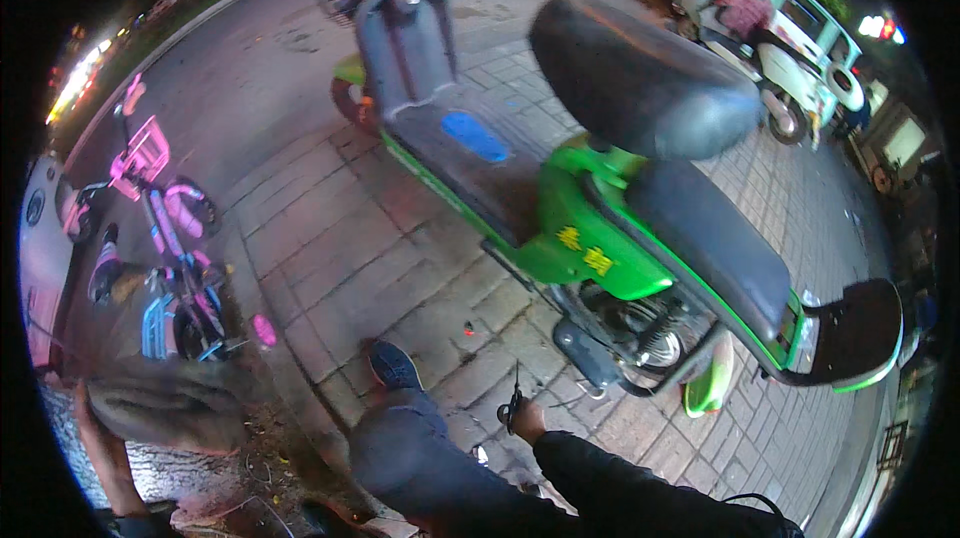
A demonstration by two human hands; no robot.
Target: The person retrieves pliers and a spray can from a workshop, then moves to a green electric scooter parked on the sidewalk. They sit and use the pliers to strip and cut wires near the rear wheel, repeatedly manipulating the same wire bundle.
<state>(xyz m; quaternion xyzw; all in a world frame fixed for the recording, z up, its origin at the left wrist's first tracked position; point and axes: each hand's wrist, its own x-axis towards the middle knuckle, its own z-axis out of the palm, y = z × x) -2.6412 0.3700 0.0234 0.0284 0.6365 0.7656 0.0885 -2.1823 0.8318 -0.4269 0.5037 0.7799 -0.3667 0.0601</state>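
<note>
Right hand (527, 420), low centre of the frame, closed around a thin dark tool (513, 400) pointing up, just short of the green scooter (590, 228) and its rear wheel (640, 328); left hand out of sight, state impossible to tell. Just left, a bent knee (400, 448) and blue shoe (392, 366) on the brick pavement (340, 248), with a small red bit (468, 329) lying on bare paving between shoe and scooter. Farther out, open pavement through the middle left, edged at the left by a pink child's bicycle (160, 208), at the upper right by the raised black seat (640, 78) and a white scooter (770, 48).
</note>
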